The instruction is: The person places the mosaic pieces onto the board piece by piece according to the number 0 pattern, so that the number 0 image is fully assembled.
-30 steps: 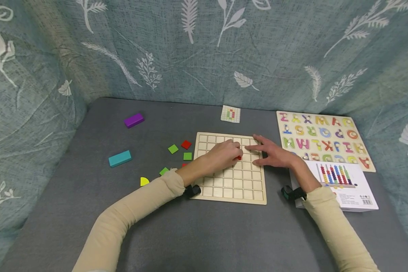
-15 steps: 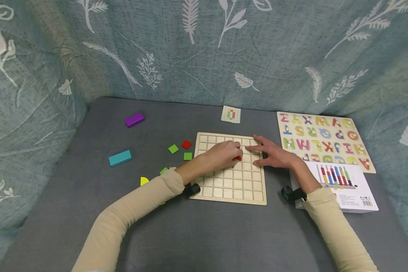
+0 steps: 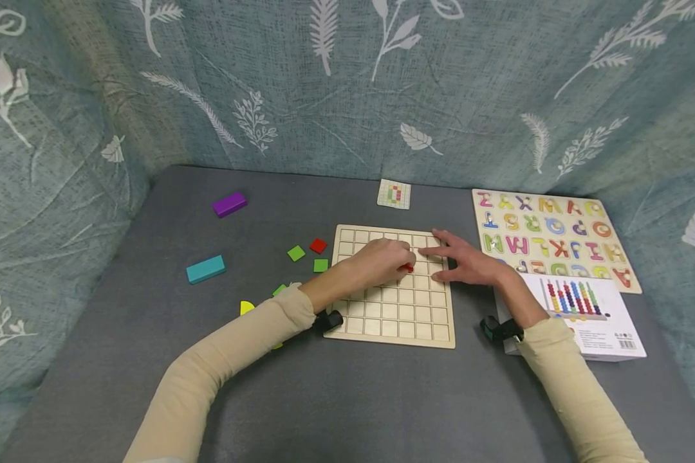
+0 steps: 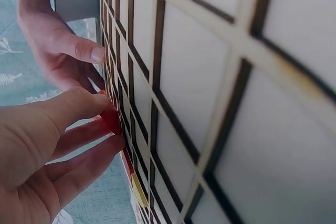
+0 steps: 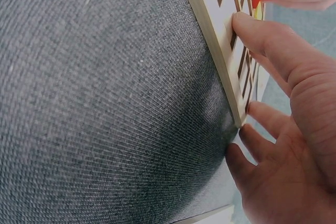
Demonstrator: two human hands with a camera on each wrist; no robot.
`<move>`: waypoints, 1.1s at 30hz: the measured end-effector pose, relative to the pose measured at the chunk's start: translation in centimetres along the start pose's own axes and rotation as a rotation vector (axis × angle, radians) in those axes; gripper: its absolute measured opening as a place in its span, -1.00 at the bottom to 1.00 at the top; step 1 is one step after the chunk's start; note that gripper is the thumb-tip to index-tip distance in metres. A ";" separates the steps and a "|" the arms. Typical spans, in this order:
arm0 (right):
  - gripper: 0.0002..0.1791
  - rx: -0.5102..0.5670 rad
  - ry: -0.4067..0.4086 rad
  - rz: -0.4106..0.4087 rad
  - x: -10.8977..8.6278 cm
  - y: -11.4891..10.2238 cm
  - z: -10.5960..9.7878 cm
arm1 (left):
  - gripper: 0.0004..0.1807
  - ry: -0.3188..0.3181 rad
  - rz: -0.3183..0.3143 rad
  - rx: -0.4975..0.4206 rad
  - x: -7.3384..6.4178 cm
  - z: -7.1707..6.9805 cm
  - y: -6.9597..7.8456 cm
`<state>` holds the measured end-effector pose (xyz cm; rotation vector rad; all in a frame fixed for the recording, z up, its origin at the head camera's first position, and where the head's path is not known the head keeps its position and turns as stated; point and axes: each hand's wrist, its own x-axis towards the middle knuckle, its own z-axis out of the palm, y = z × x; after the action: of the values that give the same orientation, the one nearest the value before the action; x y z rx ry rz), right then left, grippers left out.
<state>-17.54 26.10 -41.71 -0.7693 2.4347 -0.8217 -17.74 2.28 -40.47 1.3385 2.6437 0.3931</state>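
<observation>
My left hand (image 3: 385,260) reaches over the wooden grid board (image 3: 405,328) and pinches a red square tile (image 4: 110,119) between thumb and fingers. The tile stands tilted, its lower end right at the grid. Just beyond it in the left wrist view, a yellow piece (image 4: 139,188) shows on the board next to another bit of red (image 4: 127,161). At the board's right side, my right hand (image 3: 466,260) rests with fingers spread. Its thumb (image 5: 249,24) touches the board's surface, and the other fingertips lie around the far right corner.
Left of the board lie green tiles (image 3: 321,265), a red tile (image 3: 318,245) and a yellow piece (image 3: 246,307). A teal block (image 3: 205,269) and a purple block (image 3: 230,204) are farther left. Behind stands a pattern card (image 3: 394,194); at right, an alphabet puzzle (image 3: 550,225) and white box (image 3: 602,334).
The red tile has shifted very slightly at my left fingertips. My right hand keeps its place on the board.
</observation>
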 end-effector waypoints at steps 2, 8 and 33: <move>-0.37 -0.002 0.001 -0.004 0.0 0.1 0.0 | -0.89 0.000 -0.003 0.004 0.0 0.0 0.0; -0.37 -0.012 0.004 -0.013 0.0 0.2 0.1 | -0.90 0.008 -0.004 0.017 0.1 0.0 0.1; -0.37 -0.025 0.002 -0.015 -0.1 -0.1 0.1 | -0.86 -0.017 0.066 0.058 0.4 0.0 0.3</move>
<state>-17.39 26.05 -41.64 -0.7976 2.4475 -0.7997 -17.71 2.78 -40.34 1.4427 2.6220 0.3135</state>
